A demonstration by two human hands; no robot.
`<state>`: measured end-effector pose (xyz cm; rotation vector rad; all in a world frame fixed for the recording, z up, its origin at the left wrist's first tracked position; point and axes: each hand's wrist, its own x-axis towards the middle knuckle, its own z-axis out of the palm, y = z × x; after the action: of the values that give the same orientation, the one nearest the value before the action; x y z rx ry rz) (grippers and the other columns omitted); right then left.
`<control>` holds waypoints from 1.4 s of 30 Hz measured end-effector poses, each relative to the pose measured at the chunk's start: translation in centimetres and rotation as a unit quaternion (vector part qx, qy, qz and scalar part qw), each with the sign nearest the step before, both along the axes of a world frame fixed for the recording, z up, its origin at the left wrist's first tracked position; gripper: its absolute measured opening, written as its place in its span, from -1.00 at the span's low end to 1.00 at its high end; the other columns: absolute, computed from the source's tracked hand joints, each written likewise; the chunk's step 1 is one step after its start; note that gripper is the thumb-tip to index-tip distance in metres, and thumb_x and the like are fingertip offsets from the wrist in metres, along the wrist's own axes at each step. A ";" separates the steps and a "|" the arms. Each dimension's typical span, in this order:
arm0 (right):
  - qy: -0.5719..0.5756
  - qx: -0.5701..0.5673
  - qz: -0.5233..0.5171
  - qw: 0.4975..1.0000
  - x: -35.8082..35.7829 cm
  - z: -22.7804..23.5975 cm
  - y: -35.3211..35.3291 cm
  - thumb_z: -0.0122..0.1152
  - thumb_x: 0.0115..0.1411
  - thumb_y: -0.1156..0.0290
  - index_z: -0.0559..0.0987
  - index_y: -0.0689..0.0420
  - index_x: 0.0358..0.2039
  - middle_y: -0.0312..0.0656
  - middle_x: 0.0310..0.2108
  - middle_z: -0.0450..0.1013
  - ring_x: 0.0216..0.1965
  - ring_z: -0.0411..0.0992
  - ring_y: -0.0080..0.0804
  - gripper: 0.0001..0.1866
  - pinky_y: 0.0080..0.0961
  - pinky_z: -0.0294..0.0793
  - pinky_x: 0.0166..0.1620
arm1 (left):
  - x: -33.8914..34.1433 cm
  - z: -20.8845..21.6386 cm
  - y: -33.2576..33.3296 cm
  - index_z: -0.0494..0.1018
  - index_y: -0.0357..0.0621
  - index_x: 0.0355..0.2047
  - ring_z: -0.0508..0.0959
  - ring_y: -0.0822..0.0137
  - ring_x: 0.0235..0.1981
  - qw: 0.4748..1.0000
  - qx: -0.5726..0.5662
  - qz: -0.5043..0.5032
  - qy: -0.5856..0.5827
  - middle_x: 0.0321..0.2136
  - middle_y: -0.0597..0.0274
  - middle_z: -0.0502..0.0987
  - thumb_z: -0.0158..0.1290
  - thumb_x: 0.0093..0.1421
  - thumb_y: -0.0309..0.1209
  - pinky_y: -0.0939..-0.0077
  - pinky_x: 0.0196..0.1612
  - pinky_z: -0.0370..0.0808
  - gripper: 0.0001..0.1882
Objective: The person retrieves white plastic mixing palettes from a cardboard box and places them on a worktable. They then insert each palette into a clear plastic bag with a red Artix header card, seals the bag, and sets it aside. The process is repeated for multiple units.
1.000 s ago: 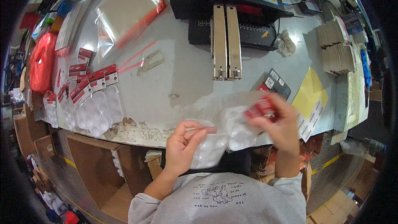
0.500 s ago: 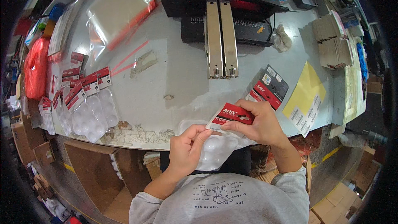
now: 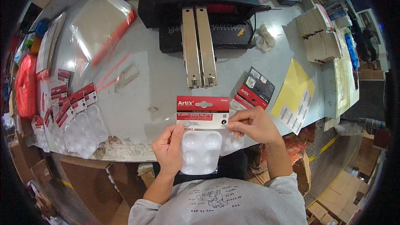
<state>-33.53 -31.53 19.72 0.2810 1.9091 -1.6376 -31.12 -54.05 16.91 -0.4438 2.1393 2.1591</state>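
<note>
A red-and-white header card [image 3: 203, 117], seen tilted in the right hand half a second ago, has now been squared up and turned face-on above a white plastic mixing palette [image 3: 201, 153]. Its lower left corner is pinched between thumb and fingers of the left hand [image 3: 168, 146]; its lower right corner is pinched by the right hand [image 3: 255, 126]. The palette is held upright beneath the card, at the tabletop's [image 3: 155, 87] near edge. By this alignment, card and palette appear to have been brought together as one pack, resembling the carded palettes [image 3: 85, 129] at left; whether anything fastens them cannot be told. Another header card [image 3: 253, 86] is left lying beyond the right hand.
</note>
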 end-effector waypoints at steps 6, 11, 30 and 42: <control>-0.031 -0.139 -0.086 0.986 1.6 -2.2 -0.8 0.15 0.16 0.47 0.54 0.31 -0.40 -0.22 -0.56 0.49 -0.58 0.44 -0.59 -0.85 -0.67 0.42 -0.52 | 0.1 -0.8 0.2 0.42 -0.30 -0.45 0.21 0.63 -0.56 0.999 -0.039 -0.026 -0.021 -0.61 0.45 0.36 -0.05 0.28 -0.39 0.70 -0.50 0.21 -0.77; 0.003 -0.155 -0.223 0.962 -1.3 -3.9 -2.7 0.13 0.18 0.44 0.50 0.26 -0.45 -0.27 -0.59 0.43 -0.63 0.36 -0.61 -0.85 -0.69 0.34 -0.53 | -3.0 -2.4 1.3 0.30 -0.24 -0.46 0.22 0.59 -0.47 0.998 -0.059 -0.018 0.005 -0.56 0.38 0.30 -0.15 0.33 -0.37 0.69 -0.39 0.24 -0.76; 0.288 0.468 -0.039 0.834 -0.8 -5.3 3.8 0.41 -0.19 -0.01 0.16 0.23 0.20 0.01 0.19 0.15 0.25 0.06 -0.08 0.02 -0.26 0.05 0.20 | -6.0 -0.3 -9.2 0.39 -0.26 -0.32 0.39 0.23 -0.20 0.845 -0.531 0.052 0.030 -0.26 0.08 0.40 0.00 0.18 -0.39 0.43 -0.07 0.29 -0.83; 0.310 0.469 -0.015 0.827 0.2 -6.8 4.9 0.47 -0.33 0.01 0.24 0.08 0.20 -0.06 0.18 0.20 0.24 0.12 -0.21 0.05 -0.22 0.04 0.20 | 1.6 -5.5 -4.7 0.38 -0.23 -0.37 0.38 0.13 -0.29 0.945 -0.316 -0.066 0.060 -0.28 0.02 0.33 0.17 0.01 -0.45 0.38 -0.25 0.37 -0.79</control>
<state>-33.29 -26.60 12.94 0.1533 3.1335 -0.6739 -29.57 -58.76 11.42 -0.1863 2.8140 1.4211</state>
